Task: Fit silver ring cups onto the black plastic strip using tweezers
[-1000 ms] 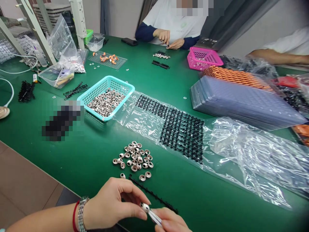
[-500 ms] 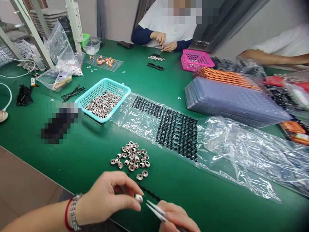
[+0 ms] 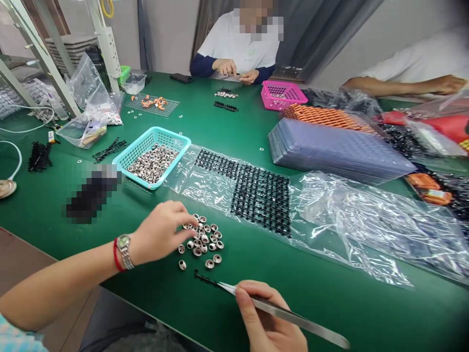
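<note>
Near the front edge of the green bench, the left hand pinches at the loose pile of small silver metal rings, while the right hand grips steel tweezers whose closed tips touch a thin black plastic strip.

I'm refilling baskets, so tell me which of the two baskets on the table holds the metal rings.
The turquoise basket, nearer the left hand; it is full of rings. The pink basket sits far across.

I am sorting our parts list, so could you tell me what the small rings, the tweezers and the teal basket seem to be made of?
Small rings: probably metal, with a shiny silver-grey gleam. Tweezers, held in the right hand: apparently steel, judging by the bright brushed reflections. Teal basket: looks like moulded plastic, with uniform matte colour and lattice walls.
</note>
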Motion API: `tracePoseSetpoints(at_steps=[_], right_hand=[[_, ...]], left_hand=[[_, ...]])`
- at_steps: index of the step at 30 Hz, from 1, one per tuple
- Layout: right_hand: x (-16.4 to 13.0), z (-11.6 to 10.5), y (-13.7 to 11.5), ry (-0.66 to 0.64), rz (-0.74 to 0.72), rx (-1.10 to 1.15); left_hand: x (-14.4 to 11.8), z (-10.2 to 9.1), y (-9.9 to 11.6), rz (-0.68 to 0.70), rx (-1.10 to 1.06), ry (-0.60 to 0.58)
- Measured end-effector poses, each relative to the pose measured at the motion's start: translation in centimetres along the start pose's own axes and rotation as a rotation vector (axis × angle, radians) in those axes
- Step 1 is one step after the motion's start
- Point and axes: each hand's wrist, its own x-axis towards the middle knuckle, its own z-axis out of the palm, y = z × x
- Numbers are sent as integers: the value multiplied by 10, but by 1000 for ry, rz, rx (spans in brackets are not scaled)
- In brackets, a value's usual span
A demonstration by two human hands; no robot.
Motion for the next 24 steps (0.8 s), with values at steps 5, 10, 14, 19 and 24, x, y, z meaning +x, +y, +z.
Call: tracePoseSetpoints(at_steps=[5,10,14,19,24], right_hand=[[-2,28,-10,34,-114,-37],[2,38,-7,52,-185,-71],[0,37,-5,60,-221,-70],[0,36,-6,49,-221,-85],[7,34,-16,-7,-122,25]], left_hand=[[-1,27,16,83,72,-155],[-23,19,25,130,8,-105],[-62,29,40,257,-13,17],[-87,52,46,266,76,122],[-88,57,44,275,88,126]])
